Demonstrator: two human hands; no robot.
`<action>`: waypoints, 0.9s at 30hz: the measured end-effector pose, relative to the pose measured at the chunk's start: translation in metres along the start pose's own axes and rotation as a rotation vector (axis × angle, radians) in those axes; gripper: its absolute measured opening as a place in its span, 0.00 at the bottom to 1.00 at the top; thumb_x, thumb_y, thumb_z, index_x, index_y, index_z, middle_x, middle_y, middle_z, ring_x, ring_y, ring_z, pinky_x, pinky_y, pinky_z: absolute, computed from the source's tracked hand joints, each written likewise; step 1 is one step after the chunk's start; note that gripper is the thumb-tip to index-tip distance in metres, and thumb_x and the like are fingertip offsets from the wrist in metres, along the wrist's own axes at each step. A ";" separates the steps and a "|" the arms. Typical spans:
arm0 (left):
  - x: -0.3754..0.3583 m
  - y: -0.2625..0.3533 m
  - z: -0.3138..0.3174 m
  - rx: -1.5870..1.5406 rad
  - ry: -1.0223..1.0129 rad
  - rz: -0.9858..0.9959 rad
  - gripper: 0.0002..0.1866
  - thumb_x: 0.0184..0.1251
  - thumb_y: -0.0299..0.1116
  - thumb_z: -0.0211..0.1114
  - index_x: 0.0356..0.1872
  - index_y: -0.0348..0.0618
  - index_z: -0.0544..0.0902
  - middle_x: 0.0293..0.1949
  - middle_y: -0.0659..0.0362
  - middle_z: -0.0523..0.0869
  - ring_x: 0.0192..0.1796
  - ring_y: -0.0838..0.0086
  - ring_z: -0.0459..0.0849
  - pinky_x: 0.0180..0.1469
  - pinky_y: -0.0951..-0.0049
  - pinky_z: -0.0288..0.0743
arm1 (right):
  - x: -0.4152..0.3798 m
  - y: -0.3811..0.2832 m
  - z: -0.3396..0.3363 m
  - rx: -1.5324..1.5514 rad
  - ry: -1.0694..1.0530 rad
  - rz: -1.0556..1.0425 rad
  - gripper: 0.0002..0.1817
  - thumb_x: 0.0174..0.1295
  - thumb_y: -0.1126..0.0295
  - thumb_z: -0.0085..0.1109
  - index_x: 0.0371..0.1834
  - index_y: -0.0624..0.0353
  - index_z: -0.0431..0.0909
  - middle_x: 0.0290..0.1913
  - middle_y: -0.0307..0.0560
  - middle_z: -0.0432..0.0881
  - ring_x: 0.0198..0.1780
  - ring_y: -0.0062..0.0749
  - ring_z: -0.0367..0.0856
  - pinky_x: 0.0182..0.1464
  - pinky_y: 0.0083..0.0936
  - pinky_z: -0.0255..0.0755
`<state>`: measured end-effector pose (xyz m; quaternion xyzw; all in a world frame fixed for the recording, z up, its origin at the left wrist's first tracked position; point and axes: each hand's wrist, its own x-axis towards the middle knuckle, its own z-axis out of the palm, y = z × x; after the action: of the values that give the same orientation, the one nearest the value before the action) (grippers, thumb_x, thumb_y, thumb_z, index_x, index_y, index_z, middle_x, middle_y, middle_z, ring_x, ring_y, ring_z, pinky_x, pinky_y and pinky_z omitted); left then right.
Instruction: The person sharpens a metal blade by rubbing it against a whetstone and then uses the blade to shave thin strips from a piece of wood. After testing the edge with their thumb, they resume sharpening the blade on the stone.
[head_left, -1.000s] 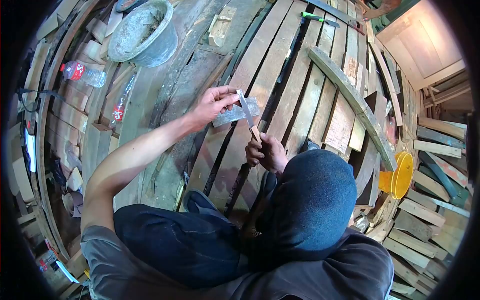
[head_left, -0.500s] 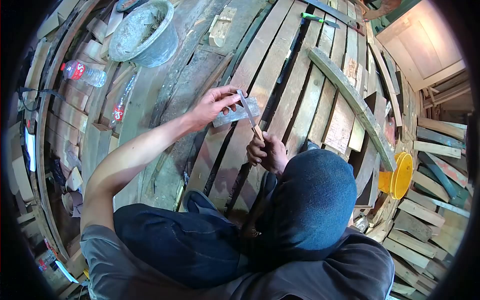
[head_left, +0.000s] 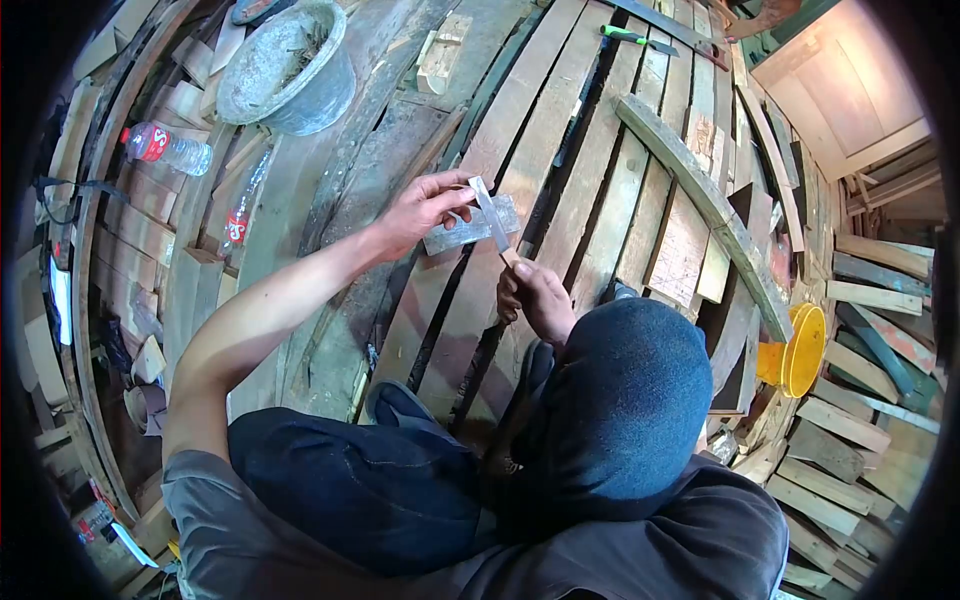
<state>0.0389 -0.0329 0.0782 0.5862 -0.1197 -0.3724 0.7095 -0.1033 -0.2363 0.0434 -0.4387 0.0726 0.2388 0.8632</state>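
A chisel (head_left: 491,215) with a flat metal blade and a wooden handle is held between both hands. My left hand (head_left: 430,212) pinches near the blade's squared end with thumb and fingers. My right hand (head_left: 538,298) is closed around the handle, its thumb lying along the top. Under the blade, a grey sharpening stone (head_left: 450,236) rests on the wooden planks, partly covered by the chisel and my left fingers. The blade's flat face is turned up toward the camera.
Gapped planks (head_left: 500,130) form the work surface. A curved wooden beam (head_left: 700,190) lies to the right, with a green-handled tool (head_left: 622,35) and a saw (head_left: 660,22) at the far end. A grey bucket (head_left: 335,95), plastic bottles (head_left: 178,152) and a yellow bucket (head_left: 803,350) stand around.
The chisel has rolled so its flat blade face shows wider. My right hand has turned with the handle and its grip has shifted; my left hand is almost in the same place.
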 end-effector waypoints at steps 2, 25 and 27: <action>-0.003 0.004 0.002 -0.151 -0.005 -0.042 0.14 0.74 0.40 0.59 0.52 0.45 0.83 0.43 0.65 0.85 0.38 0.86 0.76 0.37 0.84 0.67 | 0.000 0.000 0.003 -0.123 0.042 -0.056 0.18 0.76 0.56 0.42 0.30 0.57 0.66 0.23 0.38 0.64 0.23 0.27 0.66 0.29 0.25 0.65; -0.001 -0.002 0.023 0.017 0.178 0.040 0.08 0.70 0.35 0.65 0.32 0.46 0.80 0.26 0.70 0.78 0.28 0.89 0.68 0.32 0.84 0.60 | -0.004 -0.007 0.011 -0.803 0.318 -0.340 0.20 0.78 0.63 0.40 0.28 0.63 0.70 0.17 0.39 0.70 0.19 0.20 0.68 0.24 0.22 0.62; -0.002 0.001 0.026 0.016 0.180 0.055 0.08 0.70 0.35 0.65 0.32 0.45 0.80 0.26 0.70 0.78 0.28 0.89 0.67 0.32 0.84 0.60 | -0.004 -0.008 0.013 -0.813 0.323 -0.360 0.20 0.78 0.64 0.40 0.28 0.63 0.70 0.17 0.39 0.70 0.20 0.20 0.68 0.23 0.22 0.62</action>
<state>0.0219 -0.0507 0.0874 0.6196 -0.0745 -0.2976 0.7225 -0.1043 -0.2312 0.0583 -0.7783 0.0292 0.0234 0.6268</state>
